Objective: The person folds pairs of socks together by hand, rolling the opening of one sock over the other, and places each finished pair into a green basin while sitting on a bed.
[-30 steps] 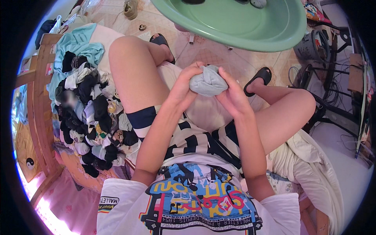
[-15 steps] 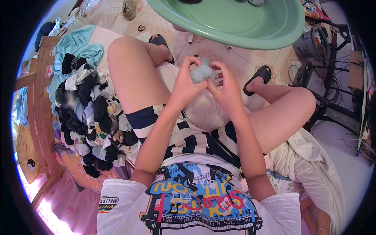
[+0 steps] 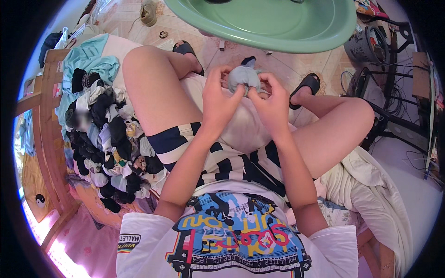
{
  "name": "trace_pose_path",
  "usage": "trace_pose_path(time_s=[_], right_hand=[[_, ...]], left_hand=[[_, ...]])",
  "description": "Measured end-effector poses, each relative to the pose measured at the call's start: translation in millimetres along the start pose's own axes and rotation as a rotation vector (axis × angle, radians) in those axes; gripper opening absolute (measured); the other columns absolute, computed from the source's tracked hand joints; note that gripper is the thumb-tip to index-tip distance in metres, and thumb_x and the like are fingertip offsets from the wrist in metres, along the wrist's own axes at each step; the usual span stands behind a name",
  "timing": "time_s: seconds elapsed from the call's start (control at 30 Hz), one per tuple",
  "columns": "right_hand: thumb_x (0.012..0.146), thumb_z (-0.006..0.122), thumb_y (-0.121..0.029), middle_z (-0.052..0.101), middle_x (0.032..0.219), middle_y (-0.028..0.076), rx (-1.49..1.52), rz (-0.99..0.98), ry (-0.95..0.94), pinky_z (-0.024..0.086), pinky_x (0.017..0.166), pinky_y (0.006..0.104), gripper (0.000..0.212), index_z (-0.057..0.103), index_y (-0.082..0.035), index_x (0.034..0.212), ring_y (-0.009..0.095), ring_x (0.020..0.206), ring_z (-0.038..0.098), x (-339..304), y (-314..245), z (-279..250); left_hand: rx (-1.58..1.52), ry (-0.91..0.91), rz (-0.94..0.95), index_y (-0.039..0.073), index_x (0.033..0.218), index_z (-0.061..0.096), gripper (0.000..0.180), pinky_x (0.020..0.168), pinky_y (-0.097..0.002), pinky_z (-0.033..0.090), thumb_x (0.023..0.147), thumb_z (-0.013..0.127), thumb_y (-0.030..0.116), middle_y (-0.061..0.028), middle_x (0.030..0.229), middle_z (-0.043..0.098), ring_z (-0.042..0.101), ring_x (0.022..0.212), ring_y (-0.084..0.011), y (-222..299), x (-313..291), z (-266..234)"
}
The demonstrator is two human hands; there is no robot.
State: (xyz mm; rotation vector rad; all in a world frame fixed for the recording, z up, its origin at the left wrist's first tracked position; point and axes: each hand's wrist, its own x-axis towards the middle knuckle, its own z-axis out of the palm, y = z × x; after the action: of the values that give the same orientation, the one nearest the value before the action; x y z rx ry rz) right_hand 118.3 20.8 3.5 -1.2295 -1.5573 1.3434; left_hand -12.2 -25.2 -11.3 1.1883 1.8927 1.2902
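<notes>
Between my knees, both hands hold a bunched light grey sock [image 3: 243, 78]. A dark tip of cloth sticks out of its far side. My left hand [image 3: 219, 95] grips its left side, with the thumb pressed on the near edge. On the right side my right hand [image 3: 269, 97] grips it too, thumb close to the other thumb and fingers curled behind the cloth. Part of the sock is hidden by my fingers. A large heap of socks [image 3: 109, 139], black, white, grey and patterned, lies to my left.
A green basin [image 3: 278, 34] stands ahead of me with a few dark and grey items at its far edge. Light blue cloth [image 3: 95, 58] lies beyond the heap, along a wooden rail [image 3: 48, 134]. A grey bin [image 3: 368, 48] and cables are at the right.
The sock has turned in my hands, and a dark tip now shows at its far side. My right fingers have closed in on it. The view has shifted slightly.
</notes>
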Motion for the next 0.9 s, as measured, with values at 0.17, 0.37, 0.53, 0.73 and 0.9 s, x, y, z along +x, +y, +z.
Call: trace_pose_path(time_s=[0.17, 0.37, 0.53, 0.73, 0.9], right_hand=[[0.079, 0.065, -0.001, 0.068, 0.094, 0.012, -0.047, -0.06, 0.007, 0.055, 0.069, 0.0287, 0.024, 0.061, 0.002, 0.102, 0.016, 0.077, 0.067, -5, 3, 7], [0.081, 0.063, -0.002, 0.067, 0.095, 0.011, -0.004, -0.025, -0.03, 0.053, 0.069, 0.0269, 0.023, 0.061, 0.002, 0.104, 0.014, 0.078, 0.065, 1, 7, -4], [0.084, 0.06, -0.002, 0.065, 0.095, 0.007, 0.509, 0.177, -0.077, 0.051, 0.063, 0.0246, 0.023, 0.06, 0.001, 0.107, 0.011, 0.084, 0.063, 4, 10, 2], [0.083, 0.055, -0.001, 0.063, 0.1, 0.007, 0.657, 0.355, -0.244, 0.049, 0.074, 0.0247, 0.025, 0.06, 0.0, 0.108, 0.012, 0.084, 0.06, 17, 9, -20], [0.084, 0.047, -0.003, 0.062, 0.101, 0.008, 0.975, 0.423, -0.301, 0.046, 0.088, 0.03, 0.026, 0.059, 0.003, 0.106, 0.016, 0.094, 0.058, 20, 5, -23]], left_hand=[[-0.162, -0.075, -0.1, -0.002, 0.122, 0.054, 0.043, 0.089, -0.0317, 0.049, 0.081, 0.068, 0.001, -0.0126, 0.116, 0.064, 0.061, 0.108, -0.0199, -11, 0, 1], [-0.258, -0.253, -0.244, -0.003, 0.124, 0.054, 0.044, 0.088, -0.0293, 0.05, 0.083, 0.069, 0.0, -0.0117, 0.115, 0.064, 0.061, 0.106, -0.017, -1, 0, -3], [-0.502, -0.242, -0.32, -0.005, 0.123, 0.055, 0.043, 0.091, -0.0283, 0.048, 0.083, 0.07, 0.001, -0.0095, 0.113, 0.064, 0.061, 0.103, -0.0159, 2, 6, -16], [-0.601, -0.195, -0.323, -0.004, 0.123, 0.056, 0.039, 0.095, -0.0286, 0.045, 0.086, 0.068, 0.003, -0.009, 0.114, 0.064, 0.06, 0.106, -0.0151, 7, 6, -14], [-0.804, -0.238, -0.342, -0.006, 0.124, 0.054, 0.038, 0.098, -0.0289, 0.044, 0.088, 0.063, 0.001, -0.0096, 0.116, 0.063, 0.059, 0.108, -0.0153, 6, 5, -16]])
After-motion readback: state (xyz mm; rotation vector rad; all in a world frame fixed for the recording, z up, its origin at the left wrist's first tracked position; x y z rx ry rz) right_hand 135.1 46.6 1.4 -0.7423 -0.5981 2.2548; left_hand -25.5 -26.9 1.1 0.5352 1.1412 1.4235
